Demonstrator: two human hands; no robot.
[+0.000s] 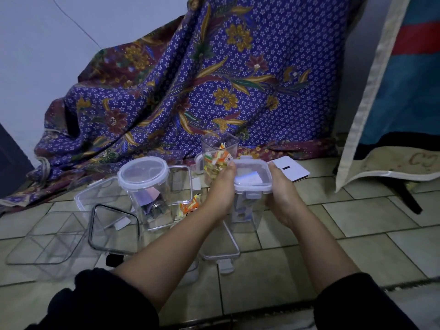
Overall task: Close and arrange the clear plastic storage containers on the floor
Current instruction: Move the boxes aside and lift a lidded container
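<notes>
A square clear container (250, 210) stands on the tiled floor with its clip lid (252, 176) resting on top. My left hand (221, 189) grips the lid's left edge and my right hand (281, 194) grips its right edge. Left of it stands a round container (152, 201) with its lid (142, 172) on and papers inside. Behind my hands is a tall open container (219, 148) with colourful wrapped sweets in it. A large open square container with a black seal (112, 229) lies at the left. A loose lid (221, 254) lies under my left forearm.
A purple flowered cloth (202, 79) drapes behind the containers. A white flat box (290, 170) lies to the right of my hands. A few loose sweets (189, 207) lie on the floor. A flat clear lid (40, 241) lies far left. A blue and red fabric (404, 91) hangs at right.
</notes>
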